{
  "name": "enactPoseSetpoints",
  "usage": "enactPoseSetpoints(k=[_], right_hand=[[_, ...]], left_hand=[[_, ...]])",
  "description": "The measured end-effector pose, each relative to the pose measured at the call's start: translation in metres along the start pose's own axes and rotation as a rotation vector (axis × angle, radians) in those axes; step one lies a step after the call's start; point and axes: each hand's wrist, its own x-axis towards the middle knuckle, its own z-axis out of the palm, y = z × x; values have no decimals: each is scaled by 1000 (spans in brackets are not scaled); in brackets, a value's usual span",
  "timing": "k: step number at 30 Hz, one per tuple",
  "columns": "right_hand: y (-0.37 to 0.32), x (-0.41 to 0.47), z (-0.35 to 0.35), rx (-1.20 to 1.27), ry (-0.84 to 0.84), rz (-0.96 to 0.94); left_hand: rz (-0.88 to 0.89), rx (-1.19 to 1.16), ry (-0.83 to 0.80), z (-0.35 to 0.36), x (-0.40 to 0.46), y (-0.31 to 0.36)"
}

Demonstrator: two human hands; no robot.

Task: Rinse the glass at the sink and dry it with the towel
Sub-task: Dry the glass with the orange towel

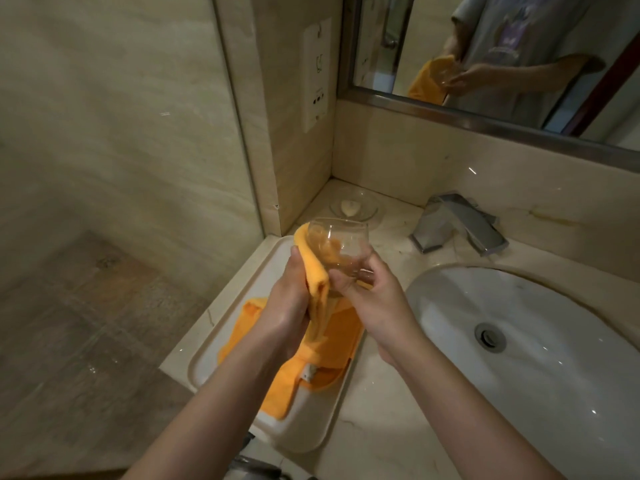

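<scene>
The right hand [375, 299] grips the base of the glass [337, 249], held tilted above the white tray [221, 344]. The left hand [294, 306] presses the orange towel [313, 271] against the glass wall; the towel's lower end lies on the tray. The sink [554, 393] is to the right, below the faucet [457, 223].

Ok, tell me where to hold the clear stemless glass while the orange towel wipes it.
Grip the clear stemless glass round its narrow base from the right, as the right hand does; the bowl widens above, and the orange towel covers its left side.
</scene>
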Motion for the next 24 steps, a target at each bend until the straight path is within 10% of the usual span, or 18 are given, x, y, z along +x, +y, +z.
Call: enactPoseSetpoints(k=[8,24], right_hand=[[-10,-3,7,269,8,113],[-4,-10,12,93,-144,5]], left_hand=[[461,294,103,20,-11,-13],[-192,-217,37,-6,-7,9]])
